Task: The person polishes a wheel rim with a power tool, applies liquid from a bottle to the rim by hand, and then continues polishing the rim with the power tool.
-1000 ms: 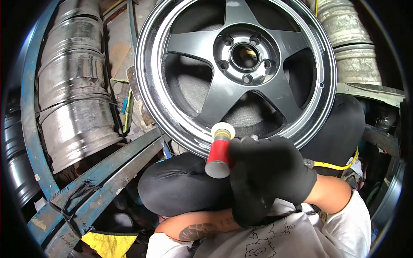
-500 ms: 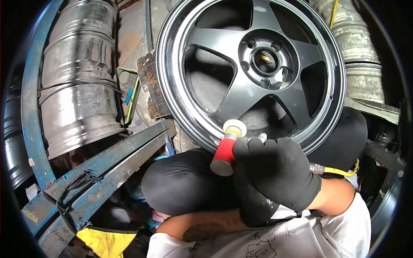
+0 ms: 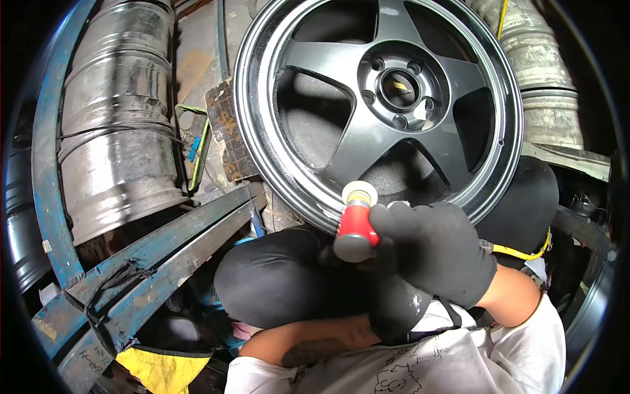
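Note:
A dark grey five-spoke car wheel rim [image 3: 374, 141] with a shiny lip leans in front of my lap. My right hand [image 3: 440, 246], in a black glove, is wrapped around a small red air sander [image 3: 355, 222]. Its round pale pad [image 3: 359, 192] is at the lower edge of the rim, by the base of a spoke; whether it touches is hard to tell. My left hand [image 3: 399, 299], also gloved, lies beneath the right one, closed about the sander's head. Most of its fingers are hidden.
A yellow air hose [image 3: 522, 253] runs off to the right. Stacked metal rims [image 3: 121, 125] lie at left behind a blue steel frame [image 3: 157, 269]. More pale rims [image 3: 548, 85] stand at right. A yellow cloth [image 3: 164, 369] hangs at lower left.
The red sander has turned and its rear end has shifted slightly right and up. Both hands have moved a little with it. The wheel appears slightly higher and further left in view.

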Available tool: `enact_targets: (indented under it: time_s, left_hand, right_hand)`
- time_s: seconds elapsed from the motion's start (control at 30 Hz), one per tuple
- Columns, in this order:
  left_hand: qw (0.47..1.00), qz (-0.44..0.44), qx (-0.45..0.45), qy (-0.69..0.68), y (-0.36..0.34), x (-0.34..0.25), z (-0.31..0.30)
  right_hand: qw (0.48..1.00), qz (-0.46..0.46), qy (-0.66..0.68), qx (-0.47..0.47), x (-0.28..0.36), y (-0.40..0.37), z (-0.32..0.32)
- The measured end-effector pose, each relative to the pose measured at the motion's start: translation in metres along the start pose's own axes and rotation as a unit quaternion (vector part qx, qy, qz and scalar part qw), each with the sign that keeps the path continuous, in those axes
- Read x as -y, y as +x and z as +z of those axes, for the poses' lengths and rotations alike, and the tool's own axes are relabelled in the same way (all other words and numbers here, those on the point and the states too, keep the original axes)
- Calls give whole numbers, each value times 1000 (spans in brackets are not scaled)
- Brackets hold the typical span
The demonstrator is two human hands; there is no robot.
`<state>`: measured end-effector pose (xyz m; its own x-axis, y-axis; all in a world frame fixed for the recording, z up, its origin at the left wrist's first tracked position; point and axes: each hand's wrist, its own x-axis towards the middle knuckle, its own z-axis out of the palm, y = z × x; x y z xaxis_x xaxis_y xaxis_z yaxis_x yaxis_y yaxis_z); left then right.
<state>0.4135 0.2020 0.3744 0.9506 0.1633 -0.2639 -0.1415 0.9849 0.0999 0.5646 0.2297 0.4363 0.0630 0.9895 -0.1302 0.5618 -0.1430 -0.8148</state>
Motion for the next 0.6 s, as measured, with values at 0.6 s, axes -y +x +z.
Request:
enact_targets:
  time_s: [0.6]
  left_hand:
    - [999, 15, -44, -13, 8, -14, 0]
  right_hand:
    - [997, -72, -19, 5, -15, 16, 8]
